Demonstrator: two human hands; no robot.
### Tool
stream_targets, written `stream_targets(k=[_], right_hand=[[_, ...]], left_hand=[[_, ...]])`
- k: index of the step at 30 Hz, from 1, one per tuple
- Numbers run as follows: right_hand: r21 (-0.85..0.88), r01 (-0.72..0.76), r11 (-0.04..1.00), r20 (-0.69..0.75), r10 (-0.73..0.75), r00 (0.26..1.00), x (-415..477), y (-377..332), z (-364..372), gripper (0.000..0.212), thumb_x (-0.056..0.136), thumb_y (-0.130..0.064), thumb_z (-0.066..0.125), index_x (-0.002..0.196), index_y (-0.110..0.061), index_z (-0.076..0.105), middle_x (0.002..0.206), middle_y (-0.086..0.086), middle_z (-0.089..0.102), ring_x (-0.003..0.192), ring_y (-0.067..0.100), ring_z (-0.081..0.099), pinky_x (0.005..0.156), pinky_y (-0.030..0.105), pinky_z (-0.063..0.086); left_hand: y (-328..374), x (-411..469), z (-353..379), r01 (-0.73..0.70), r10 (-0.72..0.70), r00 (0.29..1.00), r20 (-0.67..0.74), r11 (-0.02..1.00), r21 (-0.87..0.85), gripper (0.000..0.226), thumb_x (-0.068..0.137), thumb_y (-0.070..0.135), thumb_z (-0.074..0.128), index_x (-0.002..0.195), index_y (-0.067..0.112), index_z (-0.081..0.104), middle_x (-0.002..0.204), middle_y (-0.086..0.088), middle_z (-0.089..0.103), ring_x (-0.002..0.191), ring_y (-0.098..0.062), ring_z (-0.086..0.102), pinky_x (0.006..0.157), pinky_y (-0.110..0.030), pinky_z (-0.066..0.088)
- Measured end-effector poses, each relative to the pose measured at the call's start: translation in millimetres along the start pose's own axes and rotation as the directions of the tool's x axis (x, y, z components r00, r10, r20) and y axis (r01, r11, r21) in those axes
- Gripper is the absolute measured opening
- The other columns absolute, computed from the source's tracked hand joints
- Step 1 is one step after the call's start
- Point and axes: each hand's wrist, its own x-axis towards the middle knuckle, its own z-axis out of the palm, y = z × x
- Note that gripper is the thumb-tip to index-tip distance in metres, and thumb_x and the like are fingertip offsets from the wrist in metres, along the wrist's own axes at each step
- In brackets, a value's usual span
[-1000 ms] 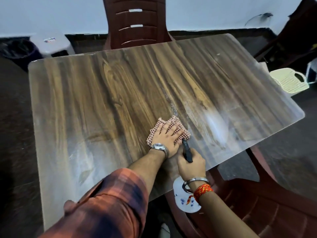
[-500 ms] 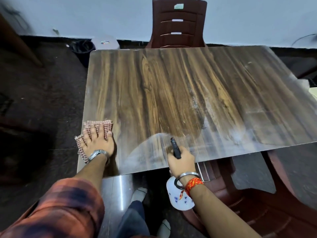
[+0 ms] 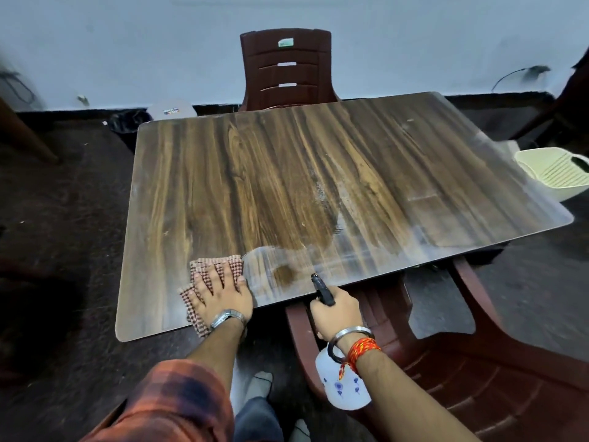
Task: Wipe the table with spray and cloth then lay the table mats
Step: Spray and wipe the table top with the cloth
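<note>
Wood-grain table (image 3: 255, 186) fills the middle, with a wet sheen along its near edge and right side. One brown plastic chair (image 3: 287, 68) stands at the table's far edge and a second chair (image 3: 478, 387) at its near right. A cream basket (image 3: 551, 173) sits off the table's right edge. The white spray bottle (image 3: 342, 390) hangs below the table's near edge, its neck gripped by the right hand (image 3: 338, 314). The checked cloth (image 3: 207, 266) lies near the table's near left corner, pressed flat under the spread fingers of the left hand (image 3: 223, 295).

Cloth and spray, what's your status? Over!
Left hand flat on checked cloth, near table edge. Right hand grips spray bottle off the near edge. Wet smear right of cloth; mats not in view.
</note>
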Motion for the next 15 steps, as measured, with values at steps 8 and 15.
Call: stream_targets(k=[8,15], right_hand=[[-0.087,-0.054,0.995,0.084,0.061,0.995,9,-3,-25,0.021,0.067,-0.023,0.051,0.076,-0.004,0.055,0.077,0.015,0.069,0.057,0.035,0.070,0.054,0.041,0.057],[-0.027,-0.078,0.997,0.055,0.080,0.995,25,10,-36,0.017,0.076,-0.018,0.056,0.080,-0.002,0.056,0.073,0.010,0.062,0.045,0.022,0.060,0.036,0.020,0.043]], left_hand=[[71,-10,15,-0.198,0.196,0.978,0.069,0.980,0.021,0.056,0.098,0.051,0.013,0.153,0.037,0.007,0.162,0.007,-0.002,0.147,-0.025,-0.011,0.116,-0.049,-0.011],[92,-3,20,-0.281,0.276,0.958,0.072,0.958,0.065,0.056,0.099,0.050,0.012,0.153,0.038,0.005,0.162,0.007,-0.005,0.147,-0.025,-0.012,0.117,-0.049,-0.009]])
